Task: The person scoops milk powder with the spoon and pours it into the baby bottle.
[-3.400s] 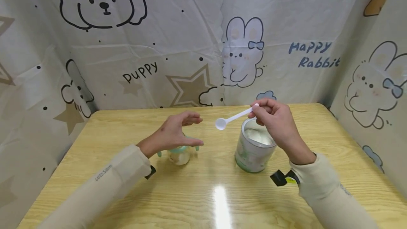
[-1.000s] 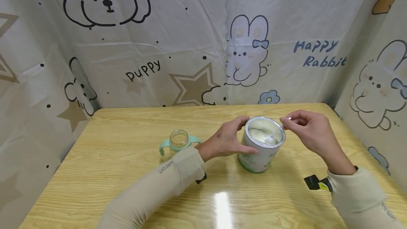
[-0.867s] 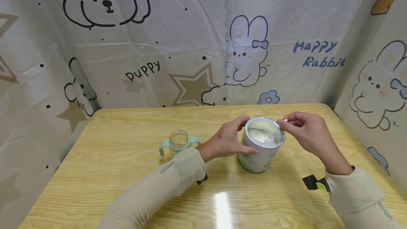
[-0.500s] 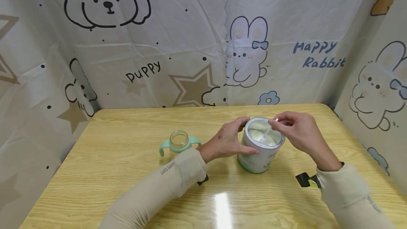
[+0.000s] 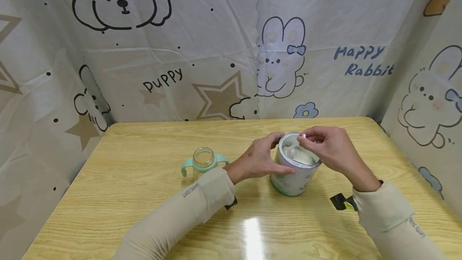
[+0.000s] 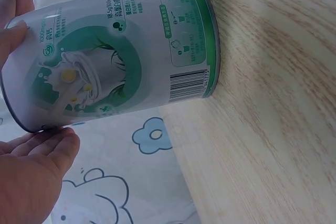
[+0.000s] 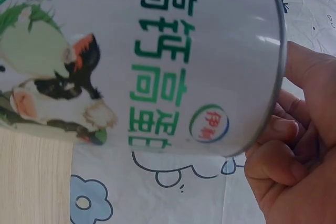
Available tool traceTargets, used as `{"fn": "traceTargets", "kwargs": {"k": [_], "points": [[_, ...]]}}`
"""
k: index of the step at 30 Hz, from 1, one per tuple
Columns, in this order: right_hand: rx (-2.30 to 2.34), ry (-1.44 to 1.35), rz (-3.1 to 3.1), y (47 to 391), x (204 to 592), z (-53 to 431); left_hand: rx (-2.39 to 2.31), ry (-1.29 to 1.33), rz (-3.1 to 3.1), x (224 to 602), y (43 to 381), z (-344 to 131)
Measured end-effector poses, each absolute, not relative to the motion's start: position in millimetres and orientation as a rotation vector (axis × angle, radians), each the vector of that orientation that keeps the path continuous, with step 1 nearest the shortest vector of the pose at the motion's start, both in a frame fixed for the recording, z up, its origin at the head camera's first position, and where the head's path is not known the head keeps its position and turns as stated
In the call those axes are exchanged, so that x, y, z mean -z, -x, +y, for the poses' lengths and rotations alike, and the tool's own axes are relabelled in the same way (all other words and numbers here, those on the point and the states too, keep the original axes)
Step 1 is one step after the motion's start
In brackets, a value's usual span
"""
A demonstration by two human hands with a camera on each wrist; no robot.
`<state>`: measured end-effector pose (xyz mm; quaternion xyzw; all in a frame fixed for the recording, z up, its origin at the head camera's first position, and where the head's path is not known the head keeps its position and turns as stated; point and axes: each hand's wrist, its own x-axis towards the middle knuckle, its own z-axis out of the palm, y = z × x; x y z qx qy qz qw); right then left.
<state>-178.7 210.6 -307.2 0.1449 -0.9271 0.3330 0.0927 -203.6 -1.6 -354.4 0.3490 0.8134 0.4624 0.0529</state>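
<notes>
A white and green milk powder can (image 5: 294,181) stands upright and lidless on the table, pale powder (image 5: 304,155) inside. My left hand (image 5: 257,159) holds it near the rim, thumb in front and fingers behind. In the left wrist view the can (image 6: 142,72) shows a milk-splash print and barcode. My right hand (image 5: 330,147), over the can's right rim, pinches the handle of a white scoop (image 5: 293,147). The scoop's bowl is in the can, against the left inner wall. The right wrist view shows the can (image 7: 220,40) with a cow print; the scoop is out of sight there.
A clear bottle (image 5: 203,163) with mint-green side handles stands uncapped left of the can, partly behind the left sleeve. The wood-grain table (image 5: 144,143) ends at a printed curtain (image 5: 216,43) behind. A dark wrist camera (image 5: 339,202) sits under the right wrist.
My left hand has moved from above the bottle to the can. My right hand has lowered the scoop into the powder and drawn it leftward across the can.
</notes>
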Motion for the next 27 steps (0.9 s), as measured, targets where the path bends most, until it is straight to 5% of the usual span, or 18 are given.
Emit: {"fn": "traceTargets", "kwargs": {"k": [27], "points": [[-1.190,-0.439,-2.847,178.7,303.3,212.6,-1.385,-1.053,2.496,353.5,202.3,-3.0]]}}
